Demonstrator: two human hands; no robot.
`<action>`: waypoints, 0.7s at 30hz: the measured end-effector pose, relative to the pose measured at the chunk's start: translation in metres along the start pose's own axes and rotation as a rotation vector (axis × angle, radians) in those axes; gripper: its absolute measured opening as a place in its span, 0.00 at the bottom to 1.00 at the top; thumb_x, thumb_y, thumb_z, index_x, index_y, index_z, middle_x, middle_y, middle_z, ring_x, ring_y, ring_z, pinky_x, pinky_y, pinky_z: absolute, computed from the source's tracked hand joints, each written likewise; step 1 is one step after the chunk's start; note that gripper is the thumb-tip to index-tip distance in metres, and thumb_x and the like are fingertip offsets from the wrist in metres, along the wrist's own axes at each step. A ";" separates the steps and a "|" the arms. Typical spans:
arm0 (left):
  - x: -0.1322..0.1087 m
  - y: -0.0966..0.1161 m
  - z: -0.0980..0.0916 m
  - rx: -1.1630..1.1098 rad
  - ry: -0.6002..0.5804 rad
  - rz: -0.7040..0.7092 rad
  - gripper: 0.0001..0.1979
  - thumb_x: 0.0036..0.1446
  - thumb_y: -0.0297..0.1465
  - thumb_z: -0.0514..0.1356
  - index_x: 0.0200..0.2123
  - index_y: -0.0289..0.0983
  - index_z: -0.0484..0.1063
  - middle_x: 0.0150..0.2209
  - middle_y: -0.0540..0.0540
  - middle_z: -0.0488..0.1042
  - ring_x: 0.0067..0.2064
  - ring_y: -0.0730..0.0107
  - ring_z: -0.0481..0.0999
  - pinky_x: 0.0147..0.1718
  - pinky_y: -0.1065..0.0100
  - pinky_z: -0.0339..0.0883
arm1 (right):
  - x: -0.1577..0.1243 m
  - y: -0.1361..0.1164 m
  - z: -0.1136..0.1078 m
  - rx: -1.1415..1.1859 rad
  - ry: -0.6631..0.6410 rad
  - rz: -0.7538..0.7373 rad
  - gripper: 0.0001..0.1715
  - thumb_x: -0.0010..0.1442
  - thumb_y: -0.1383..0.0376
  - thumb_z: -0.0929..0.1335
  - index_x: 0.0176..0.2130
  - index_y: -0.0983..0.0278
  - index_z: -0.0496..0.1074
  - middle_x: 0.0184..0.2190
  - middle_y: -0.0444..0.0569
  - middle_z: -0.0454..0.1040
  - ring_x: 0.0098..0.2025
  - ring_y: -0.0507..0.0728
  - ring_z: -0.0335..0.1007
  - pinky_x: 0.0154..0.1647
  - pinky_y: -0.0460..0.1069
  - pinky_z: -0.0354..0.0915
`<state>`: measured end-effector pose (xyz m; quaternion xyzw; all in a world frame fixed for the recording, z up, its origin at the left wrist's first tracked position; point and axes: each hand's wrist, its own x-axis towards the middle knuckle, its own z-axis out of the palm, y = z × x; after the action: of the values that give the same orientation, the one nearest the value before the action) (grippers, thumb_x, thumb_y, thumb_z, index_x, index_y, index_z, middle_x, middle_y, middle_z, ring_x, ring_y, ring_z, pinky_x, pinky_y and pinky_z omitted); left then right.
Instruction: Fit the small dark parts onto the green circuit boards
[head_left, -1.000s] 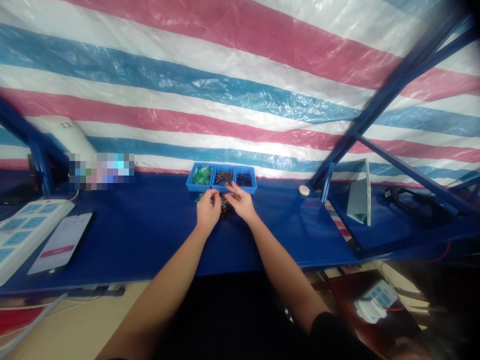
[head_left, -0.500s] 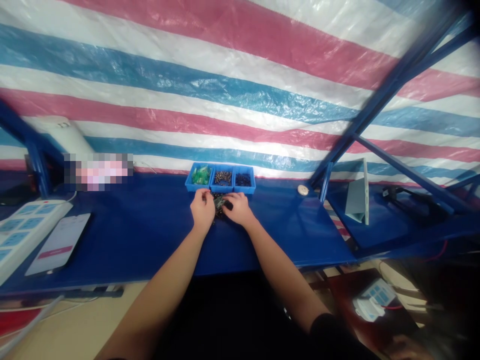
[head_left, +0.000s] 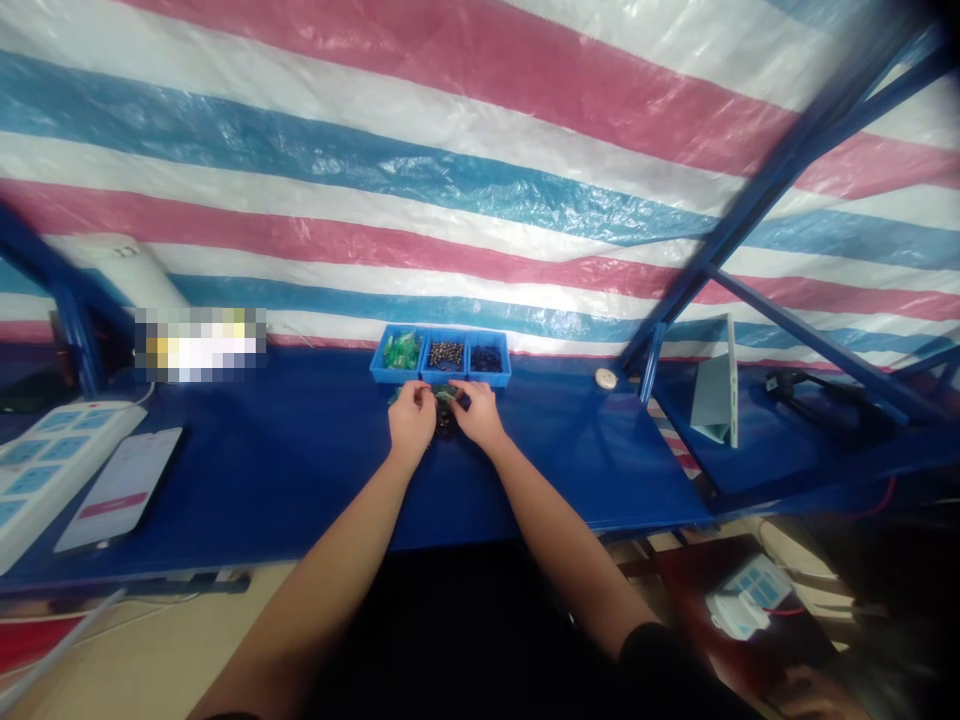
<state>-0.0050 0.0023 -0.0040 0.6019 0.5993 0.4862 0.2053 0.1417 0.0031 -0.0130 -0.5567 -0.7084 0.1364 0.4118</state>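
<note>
My left hand (head_left: 412,420) and my right hand (head_left: 480,415) are close together over the blue table (head_left: 300,450). Both have their fingertips pinched on a small greenish piece (head_left: 447,392), whose kind is too small to make out. Just below it, between the hands, lies a pile of small dark and brassy parts (head_left: 444,422), partly hidden by my fingers. Right behind my hands stand three joined blue bins (head_left: 396,378). The left one holds green, shiny pieces (head_left: 401,349), the middle one brassy parts (head_left: 445,355), the right one dark parts (head_left: 486,359).
To the left lie a phone (head_left: 120,490) and a white power strip (head_left: 60,450). A round, pale object (head_left: 606,379) sits to the right, near the blue metal frame (head_left: 651,365). A tablet-like panel (head_left: 716,385) stands beyond. Another person's hand (head_left: 814,692) shows at lower right.
Both hands have shifted slightly, and their fingertips have come together on the greenish piece, which now sits higher above the pile. My left hand moved a little right.
</note>
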 end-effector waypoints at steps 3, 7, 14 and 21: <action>0.000 0.001 0.001 -0.005 -0.032 0.029 0.11 0.59 0.34 0.53 0.43 0.42 0.72 0.34 0.49 0.78 0.34 0.68 0.76 0.38 0.67 0.68 | 0.000 -0.002 -0.003 0.123 0.042 -0.048 0.19 0.60 0.67 0.65 0.51 0.59 0.71 0.38 0.48 0.73 0.45 0.57 0.67 0.49 0.52 0.63; 0.000 0.005 0.002 0.017 -0.090 0.112 0.15 0.57 0.34 0.56 0.48 0.42 0.71 0.35 0.48 0.77 0.34 0.68 0.76 0.38 0.67 0.68 | 0.000 -0.007 -0.007 0.295 0.091 -0.050 0.19 0.60 0.65 0.65 0.51 0.59 0.71 0.38 0.47 0.73 0.41 0.55 0.70 0.44 0.49 0.67; -0.001 0.011 0.000 -0.033 -0.057 0.224 0.09 0.56 0.37 0.59 0.35 0.37 0.72 0.37 0.45 0.73 0.35 0.68 0.74 0.36 0.68 0.68 | -0.001 -0.009 -0.017 0.688 0.175 0.088 0.24 0.56 0.58 0.69 0.51 0.61 0.71 0.40 0.49 0.78 0.43 0.57 0.74 0.47 0.53 0.69; -0.007 0.014 0.004 -0.377 -0.139 0.074 0.12 0.54 0.40 0.61 0.36 0.37 0.71 0.30 0.49 0.75 0.27 0.71 0.75 0.27 0.71 0.68 | -0.002 -0.003 -0.024 0.814 0.205 0.243 0.20 0.48 0.53 0.74 0.36 0.65 0.77 0.31 0.48 0.78 0.32 0.56 0.73 0.37 0.51 0.70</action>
<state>0.0075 -0.0055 0.0037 0.6066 0.4593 0.5543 0.3373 0.1572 -0.0063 0.0032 -0.4389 -0.4819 0.3960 0.6468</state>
